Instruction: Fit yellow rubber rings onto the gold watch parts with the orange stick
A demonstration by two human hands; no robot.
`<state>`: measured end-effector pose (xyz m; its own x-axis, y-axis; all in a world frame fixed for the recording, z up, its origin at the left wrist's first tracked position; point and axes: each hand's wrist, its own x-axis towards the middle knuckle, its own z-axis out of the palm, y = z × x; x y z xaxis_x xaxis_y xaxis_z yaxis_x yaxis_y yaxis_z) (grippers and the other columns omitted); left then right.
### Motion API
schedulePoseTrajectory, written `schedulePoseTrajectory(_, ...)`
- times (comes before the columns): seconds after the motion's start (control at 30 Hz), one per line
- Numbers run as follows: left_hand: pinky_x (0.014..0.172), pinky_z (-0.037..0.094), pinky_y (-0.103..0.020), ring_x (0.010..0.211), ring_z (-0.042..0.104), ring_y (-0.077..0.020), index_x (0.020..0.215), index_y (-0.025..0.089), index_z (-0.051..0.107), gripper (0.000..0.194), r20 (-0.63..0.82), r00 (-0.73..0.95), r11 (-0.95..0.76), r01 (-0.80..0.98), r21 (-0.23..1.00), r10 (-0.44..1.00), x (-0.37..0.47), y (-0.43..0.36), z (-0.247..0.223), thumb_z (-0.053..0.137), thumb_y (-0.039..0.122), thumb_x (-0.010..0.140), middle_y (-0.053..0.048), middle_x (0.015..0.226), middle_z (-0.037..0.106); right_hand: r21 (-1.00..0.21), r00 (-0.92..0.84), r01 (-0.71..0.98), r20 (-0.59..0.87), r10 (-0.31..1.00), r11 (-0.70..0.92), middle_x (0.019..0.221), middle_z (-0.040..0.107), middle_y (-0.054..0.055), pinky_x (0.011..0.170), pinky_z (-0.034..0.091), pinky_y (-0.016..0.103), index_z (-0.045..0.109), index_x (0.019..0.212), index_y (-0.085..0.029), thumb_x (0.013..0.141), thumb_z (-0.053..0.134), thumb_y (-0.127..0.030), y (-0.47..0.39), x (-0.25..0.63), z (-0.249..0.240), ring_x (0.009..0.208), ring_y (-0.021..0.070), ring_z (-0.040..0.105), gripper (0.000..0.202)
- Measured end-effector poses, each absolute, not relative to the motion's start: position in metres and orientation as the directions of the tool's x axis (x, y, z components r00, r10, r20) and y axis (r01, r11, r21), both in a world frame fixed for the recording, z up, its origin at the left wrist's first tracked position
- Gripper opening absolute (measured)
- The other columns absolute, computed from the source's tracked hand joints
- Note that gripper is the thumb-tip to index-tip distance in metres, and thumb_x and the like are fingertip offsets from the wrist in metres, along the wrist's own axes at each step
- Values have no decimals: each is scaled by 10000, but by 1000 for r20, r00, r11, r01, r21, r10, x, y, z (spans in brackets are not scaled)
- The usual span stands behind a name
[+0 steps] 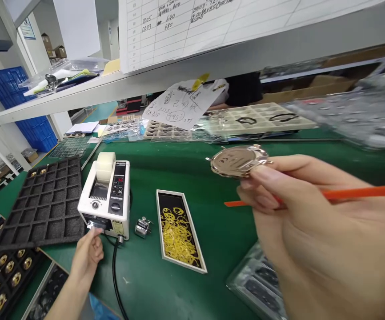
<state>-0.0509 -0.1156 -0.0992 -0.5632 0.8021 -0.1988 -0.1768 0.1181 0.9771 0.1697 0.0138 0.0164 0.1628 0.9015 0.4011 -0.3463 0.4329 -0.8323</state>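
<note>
My right hand (306, 209) is raised at the right, gripping a rose-gold watch case (234, 161) by its edge between thumb and fingers. The case back faces me, with a CE mark on it. A thin orange stick (362, 192) is also tucked through that hand, its tip poking out past the fingers. At the lower left, my left hand (87, 253) pinches the end of clear tape (94, 224) at the front slot of a white tape dispenser (122, 206). A roll of tape (106, 165) sits on top of the dispenser, and its display is lit red.
Beside the dispenser stand a metal tally counter (142, 227) and a white-rimmed tray (182, 194) of yellow rings. Black foam trays (50, 200) lie left, the lower one holding gold watch parts (9, 266). A shelf (79, 95) with papers overhangs the green bench; a clear plastic tray (259, 282) lies low right.
</note>
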Motion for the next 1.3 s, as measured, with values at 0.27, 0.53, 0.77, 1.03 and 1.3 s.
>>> schedulePoseTrajectory(0.27, 555, 376, -262, 619, 488, -133, 677, 178, 609, 224, 279, -360, -99, 445, 890, 891, -48, -104, -44, 637, 347, 822, -70, 920, 627, -848, -124, -369, 450, 884, 380, 757, 535, 21, 652, 403, 339, 618, 647, -266, 730, 761, -470, 13, 173, 16, 743, 203, 498, 263)
schedulePoseTrajectory(0.53, 538, 337, -250, 579, 433, -123, 737, 209, 525, 195, 336, 59, -288, 664, 690, 940, -39, -79, 25, 483, 245, 924, -13, 840, 564, -878, -391, -398, 425, 817, 266, 856, 596, 28, 805, 412, 328, 597, 678, -223, 769, 713, -450, 26, 171, 15, 830, 185, 523, 270)
schedulePoseTrajectory(0.77, 591, 327, -260, 651, 400, -139, 690, 201, 478, 259, 507, 128, -520, 306, 797, 852, -10, -41, 33, 515, 304, 925, 12, 718, 422, -916, -581, -379, 346, 736, 131, 671, 467, -31, 640, 300, 272, 530, 697, -194, 749, 701, -492, 36, 168, 11, 629, 120, 367, 348)
schedulePoseTrajectory(1.03, 593, 310, -269, 659, 396, -142, 684, 195, 514, 268, 421, 174, -455, 371, 809, 890, -16, -25, 25, 540, 339, 907, 13, 717, 425, -941, -684, -325, 300, 665, 90, 744, 505, -15, 716, 350, 283, 557, 720, -195, 771, 702, -503, 36, 167, 6, 723, 141, 452, 343)
schedulePoseTrajectory(1.3, 542, 281, -260, 585, 357, -117, 648, 190, 513, 276, 458, 81, -453, 370, 811, 885, -7, -22, 20, 551, 315, 890, 31, 667, 403, -938, -665, -335, 301, 683, 88, 746, 536, -6, 725, 382, 289, 574, 721, -197, 772, 706, -490, 35, 165, 7, 716, 144, 474, 326)
